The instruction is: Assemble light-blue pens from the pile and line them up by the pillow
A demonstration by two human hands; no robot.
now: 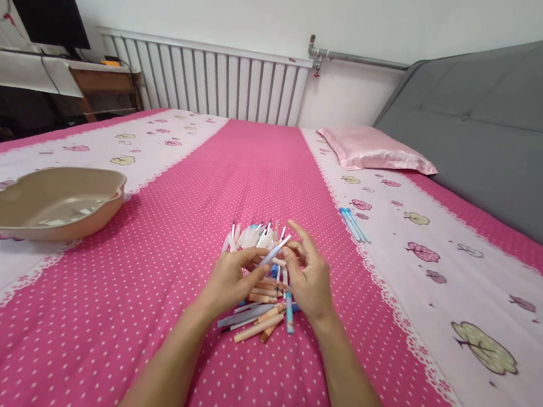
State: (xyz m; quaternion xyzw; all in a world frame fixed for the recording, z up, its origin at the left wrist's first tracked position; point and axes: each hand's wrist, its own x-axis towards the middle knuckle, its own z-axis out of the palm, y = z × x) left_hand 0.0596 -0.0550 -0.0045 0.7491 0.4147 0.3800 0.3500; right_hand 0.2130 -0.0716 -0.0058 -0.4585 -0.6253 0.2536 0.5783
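Head view has the left hand (230, 280) and right hand (309, 282) each closing its grip in a pinch on one white pen (275, 252) just above the pen pile (262, 306) on the bed (132, 332), and it looks light, stiff and slick, best held mid-barrel.

2 forearms, bare as far as they show; left hand (229, 280) and right hand (311, 280) bare too, fingers (300, 232) slim.

one camera, worn on the head, looks forward and down along the bed (267, 162), close above the pile of pens (255, 319). it faces the far radiator (203, 79), headboard (504, 128) at right.
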